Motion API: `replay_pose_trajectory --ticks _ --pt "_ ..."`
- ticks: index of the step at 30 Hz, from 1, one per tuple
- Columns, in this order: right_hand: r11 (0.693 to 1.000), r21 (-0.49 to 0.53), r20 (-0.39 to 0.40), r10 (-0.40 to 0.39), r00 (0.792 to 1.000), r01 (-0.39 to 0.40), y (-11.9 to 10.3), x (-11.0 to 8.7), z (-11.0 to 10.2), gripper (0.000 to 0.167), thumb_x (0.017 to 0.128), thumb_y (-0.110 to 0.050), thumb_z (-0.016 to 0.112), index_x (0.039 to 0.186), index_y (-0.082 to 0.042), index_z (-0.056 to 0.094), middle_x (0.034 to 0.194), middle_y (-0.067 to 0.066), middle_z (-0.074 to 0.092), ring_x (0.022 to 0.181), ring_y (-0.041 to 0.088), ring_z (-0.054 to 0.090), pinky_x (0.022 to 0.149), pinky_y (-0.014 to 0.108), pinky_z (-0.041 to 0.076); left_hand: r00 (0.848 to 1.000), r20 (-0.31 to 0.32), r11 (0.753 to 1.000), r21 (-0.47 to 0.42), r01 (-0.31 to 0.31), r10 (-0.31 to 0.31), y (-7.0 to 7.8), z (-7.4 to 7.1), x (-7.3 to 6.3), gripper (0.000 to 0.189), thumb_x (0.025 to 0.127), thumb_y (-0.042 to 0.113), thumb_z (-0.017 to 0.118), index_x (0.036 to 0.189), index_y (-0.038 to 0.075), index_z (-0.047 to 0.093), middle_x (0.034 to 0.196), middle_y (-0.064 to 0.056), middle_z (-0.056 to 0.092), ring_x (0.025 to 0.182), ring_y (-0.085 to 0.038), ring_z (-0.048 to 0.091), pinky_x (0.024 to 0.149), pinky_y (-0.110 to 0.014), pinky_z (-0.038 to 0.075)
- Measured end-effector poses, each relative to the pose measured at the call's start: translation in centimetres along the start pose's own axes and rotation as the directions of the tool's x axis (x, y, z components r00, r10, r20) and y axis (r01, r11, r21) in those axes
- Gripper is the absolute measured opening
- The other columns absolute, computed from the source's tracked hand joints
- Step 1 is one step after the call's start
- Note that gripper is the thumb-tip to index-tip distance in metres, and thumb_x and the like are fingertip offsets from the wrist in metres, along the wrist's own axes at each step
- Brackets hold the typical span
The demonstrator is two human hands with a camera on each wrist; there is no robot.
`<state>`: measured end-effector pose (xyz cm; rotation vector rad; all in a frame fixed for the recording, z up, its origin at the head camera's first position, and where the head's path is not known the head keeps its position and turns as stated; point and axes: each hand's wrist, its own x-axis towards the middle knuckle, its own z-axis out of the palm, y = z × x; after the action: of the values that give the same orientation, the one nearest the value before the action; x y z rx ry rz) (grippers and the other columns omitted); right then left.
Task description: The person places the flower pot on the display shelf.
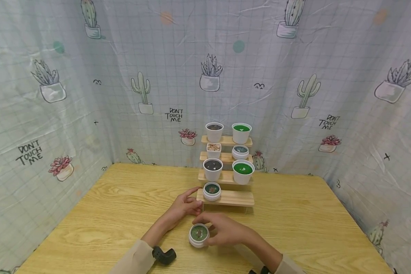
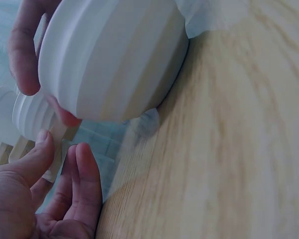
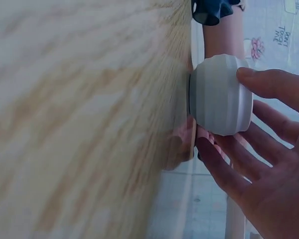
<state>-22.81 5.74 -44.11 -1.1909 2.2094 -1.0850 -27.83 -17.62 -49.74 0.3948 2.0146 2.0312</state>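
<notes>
My right hand (image 1: 227,229) grips a small round white pot (image 1: 199,233) with a speckled green top, low at the table's front. In the right wrist view the thumb presses one side of its ribbed wall and the fingers lie on the other. My left hand (image 1: 181,207) holds the left end of the lowest step of a wooden tiered stand (image 1: 234,198), thumb at the front corner. A similar white pot with a dark green top (image 1: 212,191) sits on that step beside the left fingers. The large pot (image 2: 114,59) partly covers the left wrist view.
Higher steps carry white cups with dark tops (image 1: 213,171), cups with bright green tops (image 1: 243,173), a squarish cup of tan bits (image 1: 214,149) and a round blue-grey-topped pot (image 1: 240,152). A cactus-print curtain (image 1: 178,68) encloses the wooden table (image 1: 301,213).
</notes>
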Motion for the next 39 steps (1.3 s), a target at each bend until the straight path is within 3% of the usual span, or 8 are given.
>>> replay_pose_trajectory --ticks 6,11,19,39 --pt "1.000 -0.022 0.025 -0.002 1.000 0.003 0.00 -0.05 -0.06 0.057 0.083 -0.016 0.087 0.134 -0.018 0.060 0.137 -0.003 0.064 0.127 0.008 0.059 0.098 0.019 0.053 1.000 0.005 1.000 -0.009 0.007 -0.007 0.14 0.03 -0.11 0.071 0.101 0.018 0.067 0.162 0.014 0.030 0.099 -0.005 0.073 0.088 -0.014 0.070 0.082 -0.030 0.062" --pt "0.996 -0.080 0.080 -0.022 0.997 0.028 -0.05 -0.13 0.01 0.065 0.085 -0.020 0.085 0.142 -0.016 0.055 0.144 -0.001 0.061 0.135 0.009 0.054 0.110 0.025 0.048 1.000 0.001 1.000 -0.004 0.014 -0.014 0.23 0.02 -0.19 0.073 0.101 0.020 0.068 0.163 0.015 0.029 0.099 -0.003 0.073 0.088 -0.014 0.070 0.082 -0.029 0.062" --pt "0.999 -0.036 0.109 0.021 0.994 -0.017 -0.25 -0.18 0.24 0.071 0.086 -0.020 0.084 0.148 -0.015 0.050 0.152 0.002 0.055 0.143 0.011 0.047 0.122 0.030 0.038 1.000 -0.005 1.000 -0.007 0.012 -0.012 0.26 0.15 -0.17 0.072 0.102 0.019 0.067 0.163 0.013 0.029 0.099 -0.004 0.073 0.086 -0.013 0.070 0.081 -0.029 0.063" --pt "0.999 -0.016 0.096 0.035 0.995 -0.033 0.08 -0.22 0.02 0.061 0.086 -0.024 0.085 0.141 -0.022 0.058 0.140 -0.009 0.061 0.128 0.002 0.054 0.112 0.025 0.045 1.000 0.000 1.000 -0.015 0.016 -0.016 0.38 0.10 -0.27 0.075 0.101 0.019 0.068 0.163 0.013 0.027 0.099 -0.004 0.072 0.088 -0.014 0.069 0.083 -0.031 0.063"
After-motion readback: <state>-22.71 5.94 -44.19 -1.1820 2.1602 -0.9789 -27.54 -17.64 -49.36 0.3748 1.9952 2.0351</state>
